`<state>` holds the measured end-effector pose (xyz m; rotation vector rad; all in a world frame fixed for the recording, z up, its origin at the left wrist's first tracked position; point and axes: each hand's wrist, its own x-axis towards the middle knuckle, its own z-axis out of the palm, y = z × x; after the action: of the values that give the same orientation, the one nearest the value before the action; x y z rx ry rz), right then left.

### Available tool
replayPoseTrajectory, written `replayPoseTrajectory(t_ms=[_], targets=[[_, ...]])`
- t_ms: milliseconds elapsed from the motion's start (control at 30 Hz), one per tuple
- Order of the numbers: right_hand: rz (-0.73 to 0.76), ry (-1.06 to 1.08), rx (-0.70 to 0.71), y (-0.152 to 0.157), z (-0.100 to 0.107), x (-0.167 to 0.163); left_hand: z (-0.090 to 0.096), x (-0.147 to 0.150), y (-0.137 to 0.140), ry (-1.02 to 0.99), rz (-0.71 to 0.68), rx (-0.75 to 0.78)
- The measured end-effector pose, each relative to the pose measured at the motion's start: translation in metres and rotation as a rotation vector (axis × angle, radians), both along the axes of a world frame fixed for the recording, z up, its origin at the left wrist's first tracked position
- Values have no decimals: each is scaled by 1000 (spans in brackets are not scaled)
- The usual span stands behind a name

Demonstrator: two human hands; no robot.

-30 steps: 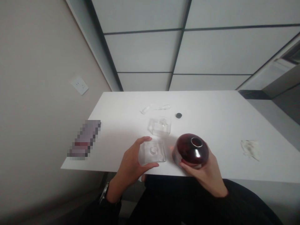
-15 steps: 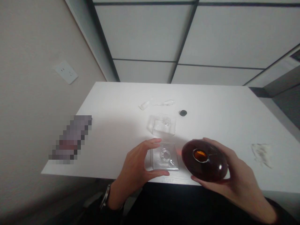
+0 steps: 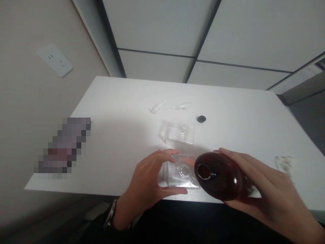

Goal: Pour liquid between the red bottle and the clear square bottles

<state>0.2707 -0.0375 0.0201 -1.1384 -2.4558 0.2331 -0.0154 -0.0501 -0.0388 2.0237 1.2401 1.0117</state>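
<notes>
My left hand [image 3: 152, 176] curves around a clear square bottle [image 3: 172, 176] with a round neck, fingers at its far edge and thumb along its near edge. My right hand [image 3: 264, 193] grips a dark reddish-brown bottle [image 3: 223, 176] from its right side. This uncapped bottle tilts to the left, and its open mouth [image 3: 204, 171] is beside the clear bottle's neck, apart from it. Behind my left hand stands a second clear square bottle [image 3: 175, 134] with a similar round neck.
A small dark cap [image 3: 201, 119] lies right of the second clear bottle. Farther back are a small clear funnel-like piece [image 3: 157, 107] and a thin clear piece [image 3: 182, 106]. A stained tissue [image 3: 284, 166] lies at right; a blurred-out flat object [image 3: 63, 145] is at left on the white table [image 3: 122, 142].
The brown bottle has tipped further left, bringing its mouth closer to the clear bottle. My left hand stays around the clear bottle. The view has shifted slightly.
</notes>
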Motion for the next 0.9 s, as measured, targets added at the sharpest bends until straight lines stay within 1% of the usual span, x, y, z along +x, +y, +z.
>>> replayPoseTrajectory(t_ms=[567,900], targets=[[44,-161,93,4,17,6,0,0,1,-2,-6,28],[52,-218,104,5,25,4,3,1,1,8,-4,29]])
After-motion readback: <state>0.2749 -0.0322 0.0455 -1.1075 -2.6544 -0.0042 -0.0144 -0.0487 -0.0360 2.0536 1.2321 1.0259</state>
